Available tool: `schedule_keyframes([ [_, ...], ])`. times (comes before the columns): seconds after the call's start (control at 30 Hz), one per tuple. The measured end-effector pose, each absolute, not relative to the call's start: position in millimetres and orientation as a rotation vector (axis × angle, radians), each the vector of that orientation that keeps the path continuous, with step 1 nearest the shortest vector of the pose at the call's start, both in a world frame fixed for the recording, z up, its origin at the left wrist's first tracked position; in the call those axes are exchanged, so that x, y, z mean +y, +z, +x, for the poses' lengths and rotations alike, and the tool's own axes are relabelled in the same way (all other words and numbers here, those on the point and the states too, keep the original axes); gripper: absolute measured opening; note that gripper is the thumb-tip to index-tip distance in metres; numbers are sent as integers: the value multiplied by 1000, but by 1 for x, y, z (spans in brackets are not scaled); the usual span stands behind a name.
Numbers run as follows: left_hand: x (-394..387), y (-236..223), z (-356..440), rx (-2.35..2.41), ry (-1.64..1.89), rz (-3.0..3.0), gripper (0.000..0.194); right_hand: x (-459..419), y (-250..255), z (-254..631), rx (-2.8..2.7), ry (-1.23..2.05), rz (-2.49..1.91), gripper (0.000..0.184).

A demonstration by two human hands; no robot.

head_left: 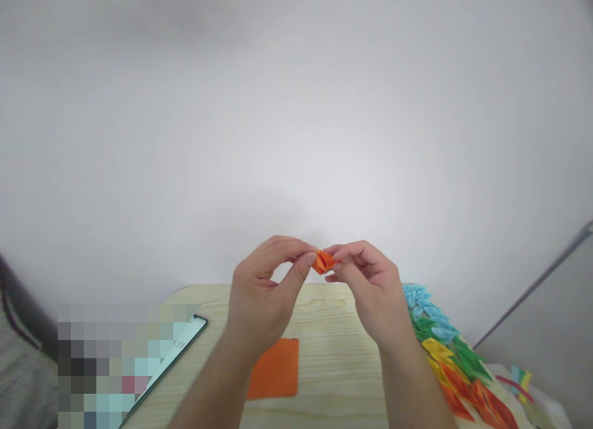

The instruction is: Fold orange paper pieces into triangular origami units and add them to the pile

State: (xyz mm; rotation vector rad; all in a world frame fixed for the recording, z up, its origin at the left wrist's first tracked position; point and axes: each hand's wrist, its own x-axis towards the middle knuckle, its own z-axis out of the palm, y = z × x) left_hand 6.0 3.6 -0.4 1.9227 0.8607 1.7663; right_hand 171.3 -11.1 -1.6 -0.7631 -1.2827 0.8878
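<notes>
Left-hand grip [264, 287] and right-hand grip [374, 286] pinched thumb-to-finger on opposite ends of small orange folded-paper piece [323, 263], frame's lower centre. Probably light, easily crushed; best held gently at ends.

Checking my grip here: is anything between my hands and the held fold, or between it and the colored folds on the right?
Nothing visible separates your left hand or right hand from the held fold; both pinch it. Toward the colored folds, your right hand itself stands between in this view.
</notes>
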Motion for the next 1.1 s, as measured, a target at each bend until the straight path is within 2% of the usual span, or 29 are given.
schedule_keyframes([
  [0.23, 6, -2, 5, 830, 1736, 2009, 12, -17, -1, 172, -1399, 746, -956, 10],
  [0.53, 6, -2, 7, 817, 1791, 1941, 11, -23, 4, 170, -1539, 683, -947, 18],
  [0.7, 7, -3, 7, 734, 1765, 1863, 10, -20, 0, 171, -1464, 784, -848, 7],
  [0.8, 7, -3, 5, 693, 1729, 1872, 10, -15, -2, 173, -1382, 874, -845, 11],
  [0.9, 6, -3, 3, 669, 1679, 1915, 11, -12, -2, 173, -1315, 963, -839, 5],
  [1.1, 5, 1, -2, 629, 1578, 1984, 14, -12, 3, 175, -1235, 1188, -782, 20],
])
